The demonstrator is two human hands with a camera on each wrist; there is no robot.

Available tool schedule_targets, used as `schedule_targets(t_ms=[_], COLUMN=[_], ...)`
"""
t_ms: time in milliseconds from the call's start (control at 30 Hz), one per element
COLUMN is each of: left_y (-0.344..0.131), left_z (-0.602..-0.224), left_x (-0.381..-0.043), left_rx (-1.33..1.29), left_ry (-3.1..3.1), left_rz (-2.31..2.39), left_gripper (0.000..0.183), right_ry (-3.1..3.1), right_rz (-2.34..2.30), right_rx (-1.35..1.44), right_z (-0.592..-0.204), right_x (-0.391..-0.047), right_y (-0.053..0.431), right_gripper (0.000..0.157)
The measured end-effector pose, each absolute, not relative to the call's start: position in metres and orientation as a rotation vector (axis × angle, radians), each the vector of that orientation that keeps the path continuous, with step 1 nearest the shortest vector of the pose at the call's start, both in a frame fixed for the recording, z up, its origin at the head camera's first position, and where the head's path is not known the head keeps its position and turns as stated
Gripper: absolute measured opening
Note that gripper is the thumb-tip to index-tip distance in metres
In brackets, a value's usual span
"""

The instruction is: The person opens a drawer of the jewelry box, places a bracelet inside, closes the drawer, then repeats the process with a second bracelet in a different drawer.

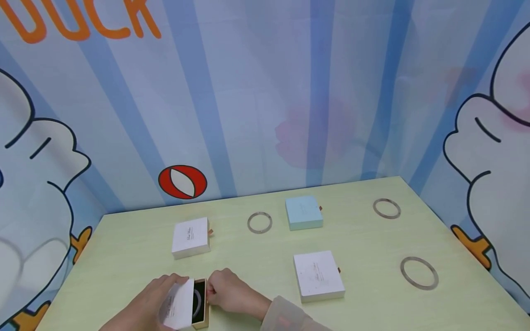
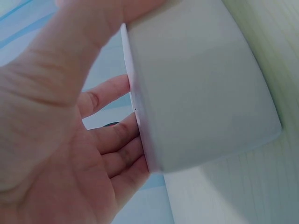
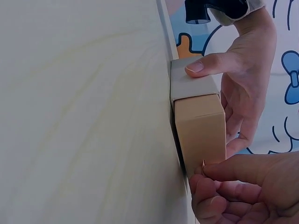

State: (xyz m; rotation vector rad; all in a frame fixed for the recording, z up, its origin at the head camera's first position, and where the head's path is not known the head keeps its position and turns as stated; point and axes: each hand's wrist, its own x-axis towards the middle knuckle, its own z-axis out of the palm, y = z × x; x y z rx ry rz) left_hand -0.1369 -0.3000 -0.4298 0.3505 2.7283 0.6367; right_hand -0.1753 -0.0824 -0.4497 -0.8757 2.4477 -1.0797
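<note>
At the table's front left, my left hand (image 1: pixel 145 301) grips a white bracelet box sleeve (image 1: pixel 181 305) from its left side, thumb on one edge and fingers on the opposite one. A tan drawer (image 3: pixel 203 135) stands partly out of the sleeve, towards the right. Its black lining holds a bangle (image 1: pixel 199 301), of which only an arc shows; the sleeve covers the rest. My right hand (image 1: pixel 229 289) pinches a small pull tab at the drawer's front between thumb and forefinger. In the left wrist view the sleeve's broad pale face (image 2: pixel 201 93) hides the drawer.
Two closed white boxes, one behind (image 1: pixel 192 236) and one to the right (image 1: pixel 319 276), lie on the pale table (image 1: pixel 248 257). A light blue box (image 1: pixel 304 212) sits at the back. Loose bangles lie at back middle (image 1: pixel 260 223), back right (image 1: pixel 387 208) and right (image 1: pixel 419 273).
</note>
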Motion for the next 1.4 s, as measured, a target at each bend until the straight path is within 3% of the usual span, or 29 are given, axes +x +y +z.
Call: schedule_targets(t_ms=[600,1400], left_y=[-0.2997,-0.2999], left_z=[-0.4299,-0.4302], left_x=[-0.1382,-0.1375], left_rx=[0.334,0.366], left_ry=[2.723,2.709], left_rz=[0.622,0.640], left_gripper=[0.107,0.108], right_ry=[2.449,2.431], right_rz=[-1.064,-1.078], right_rx=[-0.865,-0.858], right_z=[-0.4506,-0.4505], right_x=[-0.1747,-0.1761], right_y=[-0.0855,-0.0885], right_gripper=[0.039,0.044])
